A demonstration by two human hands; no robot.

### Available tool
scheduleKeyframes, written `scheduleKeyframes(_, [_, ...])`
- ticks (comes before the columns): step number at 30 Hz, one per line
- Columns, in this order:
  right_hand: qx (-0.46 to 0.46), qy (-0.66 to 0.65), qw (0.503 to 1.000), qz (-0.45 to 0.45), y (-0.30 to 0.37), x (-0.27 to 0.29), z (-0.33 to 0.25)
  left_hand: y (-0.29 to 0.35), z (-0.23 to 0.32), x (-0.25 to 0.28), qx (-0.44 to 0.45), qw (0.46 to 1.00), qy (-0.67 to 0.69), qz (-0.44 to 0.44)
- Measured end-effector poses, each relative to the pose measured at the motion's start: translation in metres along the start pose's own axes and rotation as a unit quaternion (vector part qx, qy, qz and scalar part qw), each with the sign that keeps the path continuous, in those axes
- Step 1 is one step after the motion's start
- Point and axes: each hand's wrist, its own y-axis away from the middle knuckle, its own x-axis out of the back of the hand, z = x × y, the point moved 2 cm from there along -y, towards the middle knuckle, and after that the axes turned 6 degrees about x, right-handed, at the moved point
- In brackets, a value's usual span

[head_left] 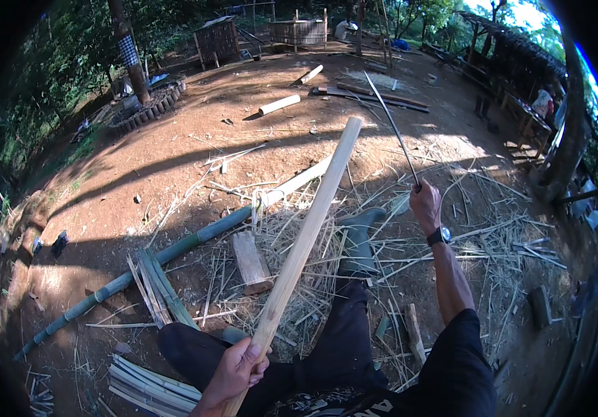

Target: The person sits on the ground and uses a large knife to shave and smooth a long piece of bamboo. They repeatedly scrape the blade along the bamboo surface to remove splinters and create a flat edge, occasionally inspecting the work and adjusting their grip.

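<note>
My left hand (238, 367) is closed round the lower part of a long pale split bamboo slat (309, 240), which slants up and away to the right. My right hand (425, 203), with a watch at its wrist, grips the handle of a machete (393, 125). Its long thin blade points up and forward, apart from the slat. Between my legs and just left of the slat lies a short wood block (250, 260). Beyond it a green bamboo pole (195, 240) runs across the ground at a slant.
Bamboo shavings (299, 215) litter the ground round my boot (360, 243). Split green strips (163, 285) and pale slats (150, 386) lie at my left. Farther off are cut bamboo lengths (279, 105), dark planks (375, 99) and woven pens (299, 33). A person (542, 104) is at the far right.
</note>
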Motion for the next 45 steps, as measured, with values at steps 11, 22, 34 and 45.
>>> scheduleKeyframes(11, [0.382,-0.081,0.899,-0.199,0.138,0.045,-0.114,-0.035,0.026,-0.01,-0.02,0.999,0.008,0.049])
scheduleKeyframes(22, [0.317,-0.053,0.944,-0.075,0.071,0.025,-0.085,-0.019,0.019,-0.011,-0.021,0.999,0.011,0.046])
scheduleKeyframes(34, [0.376,-0.099,0.914,-0.115,0.09,0.036,-0.113,-0.025,0.019,-0.001,-0.029,0.998,0.027,0.039])
scheduleKeyframes(45, [0.134,0.009,0.991,-0.016,0.0,0.015,-0.034,-0.006,-0.003,-0.008,0.005,1.0,0.012,-0.016])
